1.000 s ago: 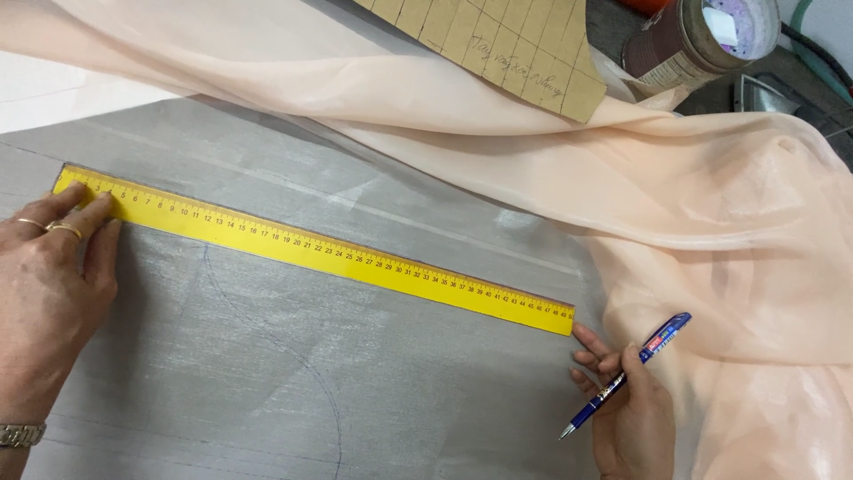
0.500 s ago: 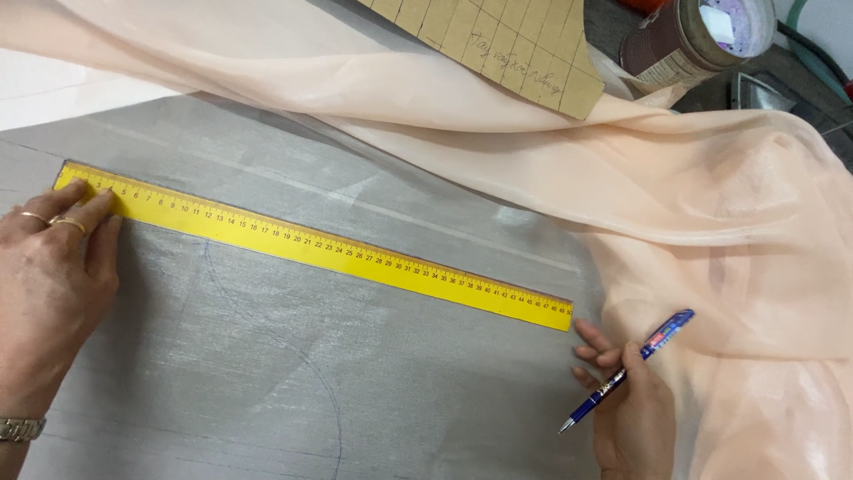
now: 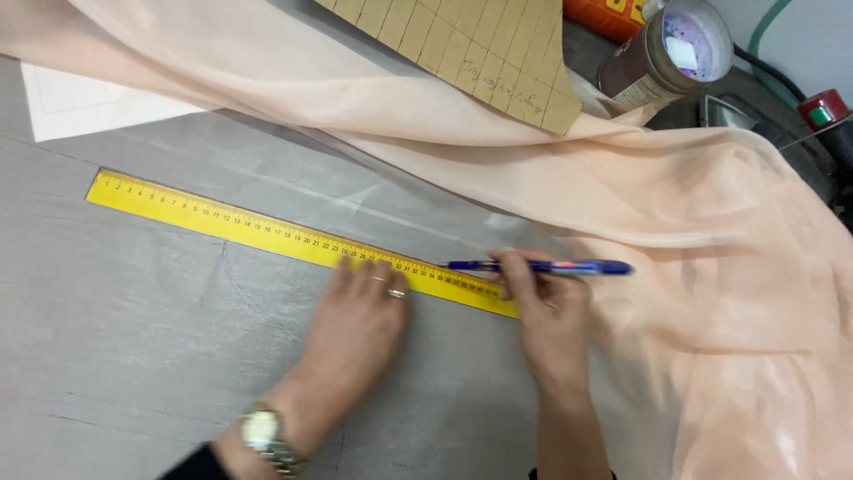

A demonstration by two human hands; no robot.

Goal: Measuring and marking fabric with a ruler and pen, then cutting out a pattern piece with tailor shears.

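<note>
Your left hand (image 3: 360, 324) lies spread and flat on the yellow ruler (image 3: 293, 240), pinning it across the grey fabric (image 3: 133, 356) at centre frame. Your right hand (image 3: 551, 311) pinches the blue pen (image 3: 542, 267), its tip against the ruler's upper edge so the line runs straight.

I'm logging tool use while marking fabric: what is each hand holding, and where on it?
The right hand holds a blue pen around the middle of its barrel. The left hand holds nothing; its fingertips press on the yellow ruler.

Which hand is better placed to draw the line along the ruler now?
Right, probably. The right hand already holds the blue pen beside the yellow ruler, while the left hand lies flat with its fingertips pressing on the ruler.
</note>
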